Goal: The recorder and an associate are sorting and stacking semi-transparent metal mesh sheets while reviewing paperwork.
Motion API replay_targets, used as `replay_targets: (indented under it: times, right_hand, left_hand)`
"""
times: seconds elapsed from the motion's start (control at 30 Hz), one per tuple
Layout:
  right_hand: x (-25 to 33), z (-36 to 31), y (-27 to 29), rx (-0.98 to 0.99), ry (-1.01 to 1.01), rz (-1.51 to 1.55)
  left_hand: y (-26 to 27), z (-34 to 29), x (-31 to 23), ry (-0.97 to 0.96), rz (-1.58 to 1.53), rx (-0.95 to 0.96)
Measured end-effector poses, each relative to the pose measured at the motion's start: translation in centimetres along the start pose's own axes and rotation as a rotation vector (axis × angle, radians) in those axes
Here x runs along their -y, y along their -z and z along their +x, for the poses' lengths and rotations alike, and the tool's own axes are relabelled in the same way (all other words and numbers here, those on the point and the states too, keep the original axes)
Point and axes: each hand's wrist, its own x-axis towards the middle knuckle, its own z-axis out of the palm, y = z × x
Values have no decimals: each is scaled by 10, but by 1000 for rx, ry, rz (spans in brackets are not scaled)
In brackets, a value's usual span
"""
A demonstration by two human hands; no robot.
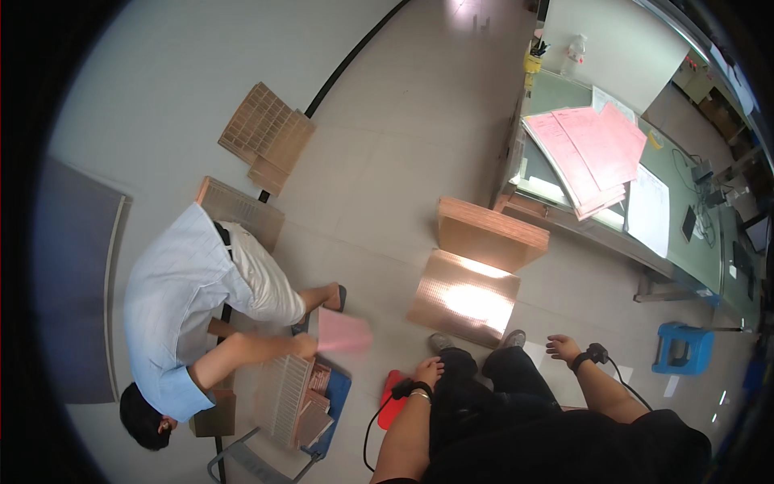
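My left hand (430, 371) hangs beside my left thigh, its fingers loosely extended and nothing visible in it. Out to the right of my legs, my right hand (563, 348) is held with its fingers apart, also with nothing in it. Both wrists wear a dark band with a cable. On the floor just ahead of my shoes lies a shiny copper-coloured panel (466, 297) with a fine grid pattern. Behind it stands a thick stack of similar panels (492, 234) on edge. Neither hand touches them. Below my left hand is a red stool (393, 401).
At left a co-worker (181, 298) bends over a wheeled cart (334, 427) carrying a rack and copper-coloured pieces, near a pink sheet (343, 332). More panels (262, 133) lean against the wall. A green-topped desk (685, 234) holds pink sheets (592, 149); a blue stool (681, 348) stands below.
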Motion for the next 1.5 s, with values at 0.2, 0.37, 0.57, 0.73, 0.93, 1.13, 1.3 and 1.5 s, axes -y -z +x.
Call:
replay_targets:
  times: [0.2,0.37,0.57,0.73,0.93,1.13,1.3,1.5]
  right_hand:
    - [-22,7,30,-11,-40,30]
    - [-27,10,44,10,-64,22]
    - [-13,10,48,6,-60,16]
    - [7,6,40,30,-21,-42]
    - [9,24,44,27,-4,-39]
    - [17,32,36,73,-7,-53]
    - [18,22,37,129,-29,-87]
    - [21,18,50,141,-61,-194]
  left_hand:
    - [-34,-3,-5,-34,-13,40]
    - [-47,-9,-8,-17,32,46]
    - [-49,-10,-3,-12,5,14]
    - [-46,-7,5,-17,-18,5]
    - [-32,-5,11,-23,-57,-33]
    - [-17,-3,22,-16,-164,-116]
    - [-31,-3,20,-39,-183,-136]
    - [-53,-4,28,-37,-140,-99]
